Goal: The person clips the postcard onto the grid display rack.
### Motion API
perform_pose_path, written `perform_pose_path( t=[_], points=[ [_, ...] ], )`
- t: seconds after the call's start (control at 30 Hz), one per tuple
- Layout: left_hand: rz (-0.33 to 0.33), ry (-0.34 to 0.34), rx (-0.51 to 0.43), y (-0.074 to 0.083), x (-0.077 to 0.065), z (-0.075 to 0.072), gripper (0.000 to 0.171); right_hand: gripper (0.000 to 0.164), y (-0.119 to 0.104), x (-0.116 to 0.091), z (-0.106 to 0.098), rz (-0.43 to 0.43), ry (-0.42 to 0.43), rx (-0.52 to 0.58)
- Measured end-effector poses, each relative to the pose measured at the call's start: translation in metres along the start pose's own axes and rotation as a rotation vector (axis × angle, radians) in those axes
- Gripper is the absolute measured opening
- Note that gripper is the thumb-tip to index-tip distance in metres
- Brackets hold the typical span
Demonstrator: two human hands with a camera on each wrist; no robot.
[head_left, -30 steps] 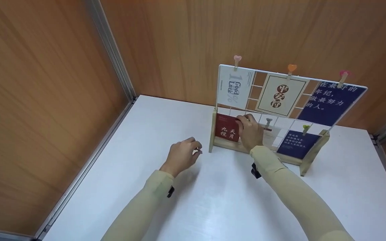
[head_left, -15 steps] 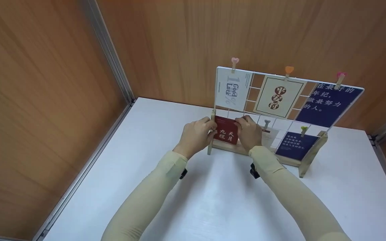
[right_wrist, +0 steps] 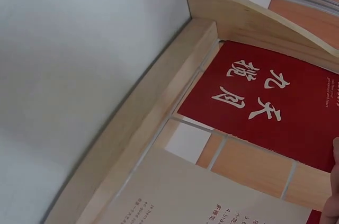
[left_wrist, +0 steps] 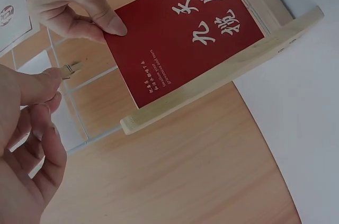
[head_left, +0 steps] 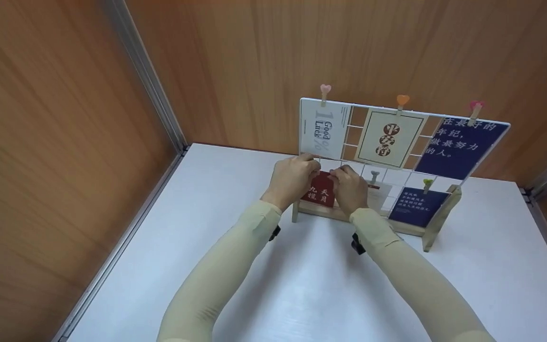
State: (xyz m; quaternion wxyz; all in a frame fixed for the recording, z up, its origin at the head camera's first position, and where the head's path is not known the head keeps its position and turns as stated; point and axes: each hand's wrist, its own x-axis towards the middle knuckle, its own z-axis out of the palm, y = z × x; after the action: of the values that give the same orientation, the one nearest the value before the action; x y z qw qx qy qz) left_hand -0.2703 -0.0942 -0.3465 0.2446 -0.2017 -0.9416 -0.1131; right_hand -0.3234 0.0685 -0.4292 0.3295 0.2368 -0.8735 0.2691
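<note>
A red card (head_left: 321, 191) with white characters stands against the lower left of a white wire grid rack (head_left: 507, 125) on a wooden stand (head_left: 437, 221). My right hand (head_left: 351, 192) pinches the card's upper right edge between thumb and fingers. My left hand (head_left: 291, 179) is just above the card's upper left. Between its thumb and forefinger is a small wooden clothespin (left_wrist: 70, 69), its tip pointing at the grid and apart from the card in the left wrist view. Only a bit of my right hand's fingers (right_wrist: 332, 197) enters the right wrist view.
Along the top, heart clothespins hold a Good Luck card (head_left: 322, 130), a cream card (head_left: 371, 142) and a dark blue card (head_left: 463, 149). Below hang a pale card (head_left: 381, 195) and a small blue card (head_left: 418, 206). Wooden panels (head_left: 254, 71) stand behind the white table (head_left: 183, 199).
My left hand has come in from the left, past the stand's left post and up to the grid above the red card. My right hand keeps its pinch on the card.
</note>
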Motion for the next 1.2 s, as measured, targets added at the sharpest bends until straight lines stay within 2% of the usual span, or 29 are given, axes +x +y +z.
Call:
perform_pose_path(
  t=[0.37,0.53,0.7,0.83,1.0,1.2],
  points=[
    [0.044,-0.049,0.094,0.0,0.017,0.007,0.018,0.004,-0.003,0.004,-0.002,0.033,-0.019,0.004],
    [0.088,-0.049,0.157,0.0,0.02,0.015,0.018,0.002,-0.003,0.003,0.0,0.061,-0.028,0.007],
    [0.105,-0.077,0.211,-0.001,0.02,0.027,0.019,0.005,-0.005,-0.001,0.001,0.085,-0.045,0.029],
    [0.117,-0.096,0.214,0.0,0.021,0.033,0.019,0.005,-0.006,-0.003,0.0,0.097,-0.062,0.033],
    [0.113,-0.087,0.237,0.001,0.028,0.034,0.02,0.004,-0.006,0.002,-0.001,0.09,-0.042,0.03],
    [0.111,-0.121,0.258,0.004,0.033,0.032,0.021,0.003,-0.006,0.005,-0.004,0.118,-0.041,0.047]
  ],
)
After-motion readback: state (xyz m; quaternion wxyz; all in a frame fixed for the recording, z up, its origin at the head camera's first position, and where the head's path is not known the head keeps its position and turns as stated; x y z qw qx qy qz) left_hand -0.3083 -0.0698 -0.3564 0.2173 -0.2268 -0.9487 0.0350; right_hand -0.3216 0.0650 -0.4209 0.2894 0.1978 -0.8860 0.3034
